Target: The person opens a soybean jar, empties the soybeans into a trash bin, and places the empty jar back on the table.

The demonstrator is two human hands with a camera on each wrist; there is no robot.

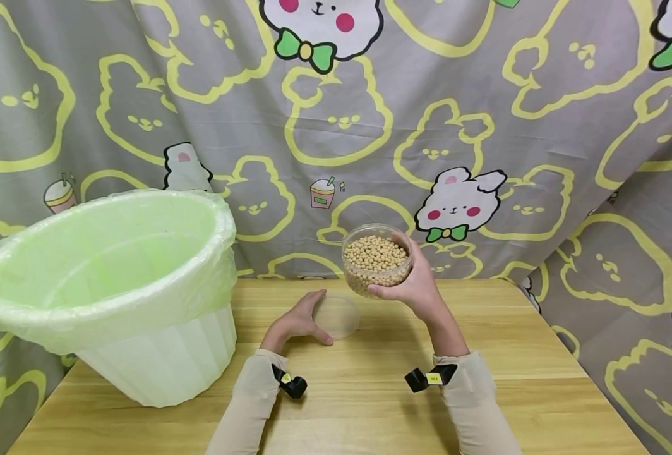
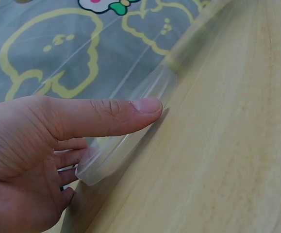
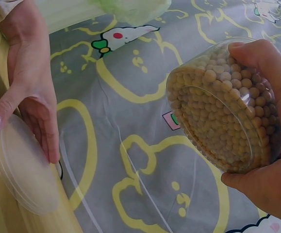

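My right hand (image 1: 420,285) grips a clear round plastic jar of soybeans (image 1: 376,254) by its side, above the back of the table. The jar's top is uncovered, and it is tilted; its bean-filled base (image 3: 208,128) shows in the right wrist view. A translucent round lid (image 1: 340,317) lies on the table below and left of the jar. Beside it is my left hand (image 1: 297,321), thumb and fingers spread around the lid's left edge. In the left wrist view the straight thumb (image 2: 106,116) passes in front of the lid (image 2: 116,150).
On the left stands a large pale bin (image 1: 165,354) lined with a light green plastic bag (image 1: 143,309). The wooden table (image 1: 359,411) ends at a grey patterned curtain (image 1: 347,139) behind and to the right.
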